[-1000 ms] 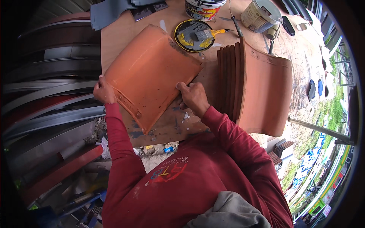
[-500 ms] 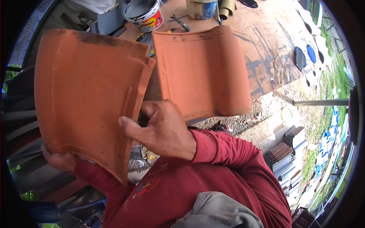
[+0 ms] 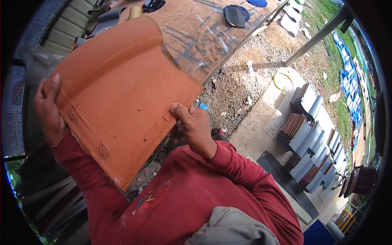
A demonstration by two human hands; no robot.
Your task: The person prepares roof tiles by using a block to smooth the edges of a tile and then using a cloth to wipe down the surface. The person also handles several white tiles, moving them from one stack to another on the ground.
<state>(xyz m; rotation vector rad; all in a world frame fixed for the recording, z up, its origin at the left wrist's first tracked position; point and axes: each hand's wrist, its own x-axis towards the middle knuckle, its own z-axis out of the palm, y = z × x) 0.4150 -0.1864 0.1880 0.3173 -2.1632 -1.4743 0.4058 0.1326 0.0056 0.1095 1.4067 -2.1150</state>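
Note:
An orange clay roof tile point(image 3: 122, 98) with one rounded, raised side is held up in front of me, tilted. My left hand point(image 3: 50, 107) grips its left edge, fingers wrapped over the rim near the curved side. On the right edge, my right hand point(image 3: 195, 130) pinches the tile, thumb on the face and the other fingers behind it. Dark specks and a small round mark show on the tile's face. Whatever lies directly behind the tile is hidden.
A paint-stained wooden table point(image 3: 192, 45) stands beyond the tile, with a dark pad point(image 3: 235, 17) on it. To the right, stacks of grey roof tiles point(image 3: 304, 134) rest on a concrete slab near a yellow ring point(image 3: 282, 81). A slanting metal post point(image 3: 316, 36) rises beside gravel.
The held tile has been turned, and my left hand has shifted up along its left edge. My view has swung right, showing more tile stacks; the second orange tile and buckets are no longer visible.

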